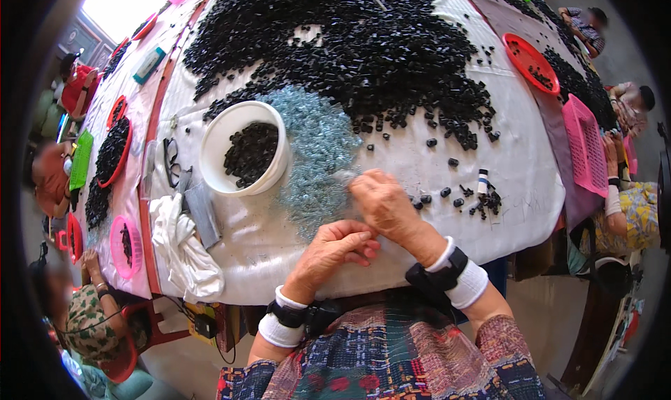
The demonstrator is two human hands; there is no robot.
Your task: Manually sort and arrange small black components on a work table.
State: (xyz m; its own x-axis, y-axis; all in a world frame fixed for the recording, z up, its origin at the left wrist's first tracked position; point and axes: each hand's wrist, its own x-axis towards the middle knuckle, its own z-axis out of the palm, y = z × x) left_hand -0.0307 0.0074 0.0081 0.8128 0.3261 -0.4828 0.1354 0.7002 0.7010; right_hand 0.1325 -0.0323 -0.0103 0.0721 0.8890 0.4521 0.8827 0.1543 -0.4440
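At left, a rumpled white cloth (183, 250) lay by the near edge of the fabric-covered bench (262, 267); next, a smooth, round bucket (272, 179) held black pieces (250, 155); just beside it spread a glossy, bristly pale-blue heap (311, 148); below, the left hand's fingers curled loosely; the right hand's (386, 203) bunched together at the heap's edge, any grip unclear; rightward, pale fabric left room around stubby black bits (445, 191).

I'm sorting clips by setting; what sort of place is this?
Probably a shared handwork workshop: black pieces and light blue pieces heaped on a cloth-covered table, with other people along both sides.
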